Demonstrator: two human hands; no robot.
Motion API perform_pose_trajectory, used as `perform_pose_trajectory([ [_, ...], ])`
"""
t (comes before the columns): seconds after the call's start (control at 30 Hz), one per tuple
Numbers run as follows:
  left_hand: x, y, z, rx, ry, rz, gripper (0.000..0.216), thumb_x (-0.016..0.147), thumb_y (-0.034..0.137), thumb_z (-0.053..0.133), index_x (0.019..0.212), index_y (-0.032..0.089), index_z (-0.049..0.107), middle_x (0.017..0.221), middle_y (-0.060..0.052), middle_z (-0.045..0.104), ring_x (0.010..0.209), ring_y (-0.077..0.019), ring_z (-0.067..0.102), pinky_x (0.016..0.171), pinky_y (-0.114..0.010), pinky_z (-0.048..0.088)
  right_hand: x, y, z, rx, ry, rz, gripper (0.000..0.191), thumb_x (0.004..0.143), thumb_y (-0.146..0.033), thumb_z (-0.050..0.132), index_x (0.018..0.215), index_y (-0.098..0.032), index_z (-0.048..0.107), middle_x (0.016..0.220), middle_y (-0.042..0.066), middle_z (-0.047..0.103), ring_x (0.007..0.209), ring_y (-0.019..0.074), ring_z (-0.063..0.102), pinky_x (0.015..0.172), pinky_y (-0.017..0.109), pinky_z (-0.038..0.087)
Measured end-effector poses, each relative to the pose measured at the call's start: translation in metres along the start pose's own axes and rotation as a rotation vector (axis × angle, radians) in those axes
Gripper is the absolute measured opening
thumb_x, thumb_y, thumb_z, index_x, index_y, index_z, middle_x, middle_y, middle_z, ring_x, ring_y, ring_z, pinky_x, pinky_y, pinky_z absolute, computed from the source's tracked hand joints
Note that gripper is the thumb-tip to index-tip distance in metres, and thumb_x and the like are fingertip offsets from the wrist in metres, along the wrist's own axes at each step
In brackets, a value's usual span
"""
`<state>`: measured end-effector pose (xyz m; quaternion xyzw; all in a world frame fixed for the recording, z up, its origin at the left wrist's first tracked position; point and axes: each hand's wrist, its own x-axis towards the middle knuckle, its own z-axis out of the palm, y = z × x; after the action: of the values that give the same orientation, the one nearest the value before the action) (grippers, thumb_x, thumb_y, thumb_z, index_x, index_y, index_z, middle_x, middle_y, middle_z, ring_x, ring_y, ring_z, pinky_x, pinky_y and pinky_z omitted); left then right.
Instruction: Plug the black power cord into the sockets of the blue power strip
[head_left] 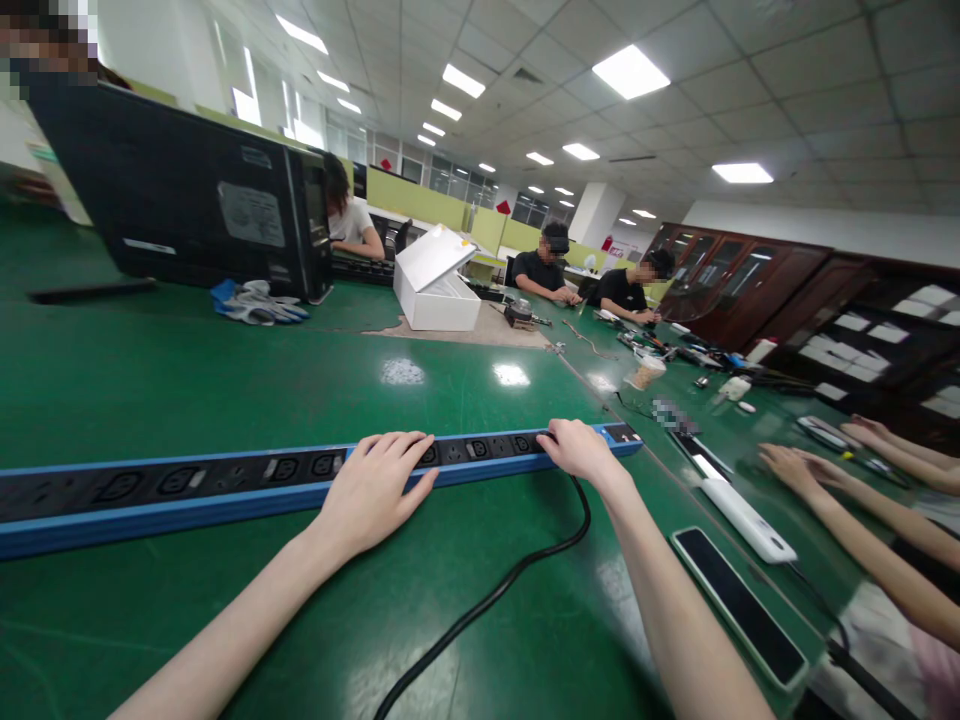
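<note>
Fingers [409, 448] of left hand [371, 495]: flat and slightly apart, palm down, lying across the sockets of the blue power strip [225, 480]; nothing clasped.
Fingers of right hand [581, 452]: curled under the knuckles at the strip's right end and hidden; cannot tell whether they grip.
Power strip: lies along the near edge of the green tabletop [225, 390], with its left end cut off by the frame.
Cable [517, 575]: black, emerges beneath the right hand and runs toward the near edge; its lower end is out of view.
Right side of tabletop: a co-worker's hands [787, 465] rest near a white power strip [746, 520] and a flat black slab [739, 605], type unclear.
Far edge: black casing [187, 200], gloves [259, 302] and an open white box [435, 290]; the small items beyond are too small to identify.
Room: three seated people at the far end, green partitions, dark wooden cabinets [750, 280] and ceiling light panels.
</note>
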<state>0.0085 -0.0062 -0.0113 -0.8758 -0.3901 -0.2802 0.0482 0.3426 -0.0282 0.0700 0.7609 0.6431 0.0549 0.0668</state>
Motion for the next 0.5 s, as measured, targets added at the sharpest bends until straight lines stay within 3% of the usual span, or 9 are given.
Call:
perform_pose_trajectory([
  [0.17,-0.0008,-0.0001,-0.0001,-0.008,0.007,-0.002,0.049,0.099,0.049,0.044,0.139,0.025,0.059,0.137,-0.010,0.063,0.126,-0.0286,0.056,0.108,-0.048,0.039,-0.0004,-0.0014,0.0007,-0.003,-0.054,0.007,0.042,0.099,-0.052,0.047,0.097,-0.017,0.071,0.105,0.016,0.073,0.101,0.0264,0.069,0.083,0.031,0.048],
  [0.33,-0.0011,-0.0001,0.0003,-0.019,0.023,-0.001,0.049,0.099,0.049,0.044,0.139,0.025,0.059,0.137,-0.009,0.063,0.126,-0.0283,0.056,0.108,-0.047,0.040,-0.0057,-0.0034,0.0054,0.011,0.061,0.035,0.045,0.101,-0.052,0.040,0.106,-0.018,0.069,0.107,0.016,0.072,0.102,0.0268,0.069,0.085,0.034,0.048],
  [0.5,-0.0014,-0.0004,0.0018,-0.019,0.029,0.005,0.049,0.098,0.049,0.044,0.139,0.024,0.059,0.137,-0.010,0.063,0.126,-0.0289,0.056,0.108,-0.048,0.039,-0.0034,-0.0033,0.0041,0.011,-0.026,0.023,0.042,0.099,-0.052,0.044,0.097,-0.019,0.070,0.103,0.016,0.073,0.099,0.0276,0.069,0.082,0.033,0.048],
])
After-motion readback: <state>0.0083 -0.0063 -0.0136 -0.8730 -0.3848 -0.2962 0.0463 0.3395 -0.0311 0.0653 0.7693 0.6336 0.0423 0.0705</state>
